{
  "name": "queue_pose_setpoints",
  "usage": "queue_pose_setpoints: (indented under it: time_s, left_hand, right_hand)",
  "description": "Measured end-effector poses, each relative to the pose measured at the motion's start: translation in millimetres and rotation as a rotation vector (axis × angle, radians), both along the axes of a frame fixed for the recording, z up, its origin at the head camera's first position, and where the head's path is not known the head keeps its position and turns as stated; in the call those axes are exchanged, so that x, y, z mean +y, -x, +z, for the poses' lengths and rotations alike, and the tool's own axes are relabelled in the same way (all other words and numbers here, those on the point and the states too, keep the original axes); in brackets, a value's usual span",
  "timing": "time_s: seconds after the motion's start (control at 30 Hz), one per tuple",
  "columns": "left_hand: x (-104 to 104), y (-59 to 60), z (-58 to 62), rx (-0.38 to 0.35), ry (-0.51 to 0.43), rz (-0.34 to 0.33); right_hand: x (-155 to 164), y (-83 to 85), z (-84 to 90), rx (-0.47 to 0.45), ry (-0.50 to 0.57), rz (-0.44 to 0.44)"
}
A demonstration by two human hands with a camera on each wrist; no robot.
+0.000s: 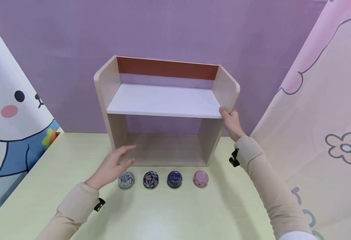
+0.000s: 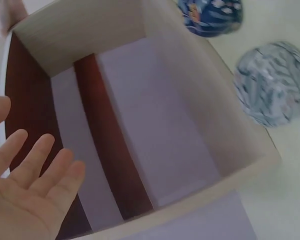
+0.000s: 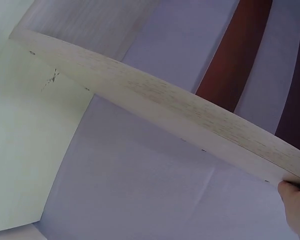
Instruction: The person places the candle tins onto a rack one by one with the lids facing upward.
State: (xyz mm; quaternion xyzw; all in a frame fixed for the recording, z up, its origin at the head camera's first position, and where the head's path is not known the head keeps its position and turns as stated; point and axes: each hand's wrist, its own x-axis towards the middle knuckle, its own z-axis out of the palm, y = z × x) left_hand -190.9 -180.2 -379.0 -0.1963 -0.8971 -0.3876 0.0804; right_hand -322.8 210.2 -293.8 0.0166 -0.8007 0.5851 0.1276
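Nearest the camera: four small patterned domes in a row on the pale green table (image 1: 169,213), grey-white dome (image 1: 126,180), dark floral dome (image 1: 150,179), purple dome (image 1: 174,179), pink dome (image 1: 201,178), all just in front of the wooden shelf unit (image 1: 163,100). Left hand (image 1: 112,166) hovers above the grey-white dome at the shelf's lower left front edge, fingers straight and spread, gripping nothing; left wrist view confirms an open palm facing the lower bay. Farther back, right hand (image 1: 231,121) has thumb and fingers curled on the right side panel's front edge, level with the middle board. Shelf stands upright on the table, back against the purple wall (image 1: 73,50). Risk, my read: only one hand has a grip, so any pull or lift would likely twist or tip the unit. The domes sit so close that a forward slide of the base could knock them rolling. Left sleeve could also clip the grey-white one.
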Motion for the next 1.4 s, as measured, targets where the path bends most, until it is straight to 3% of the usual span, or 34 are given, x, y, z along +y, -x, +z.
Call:
queue_pose_setpoints:
  time_s: [0.27,0.47,1.03,1.4]
  left_hand:
    - [-4,-5.4,-14.1,0.111,0.271,0.001]
    - [-5,-5.2,-25.8,0.168,0.362,-0.004]
    - [-7,-2.6,-56.0,0.097,0.347,-0.034]
    - [-9,-0.3,-75.6,0.086,0.399,-0.056]
  right_hand:
    - [0,0.3,0.3,-0.010,0.024,-0.018]
    - [1,1.3,2.0,-0.015,0.021,-0.013]
    - [0,0.6,-0.5,0.016,0.058,-0.018]
    - [2,-0.7,1.0,0.009,0.035,-0.064]
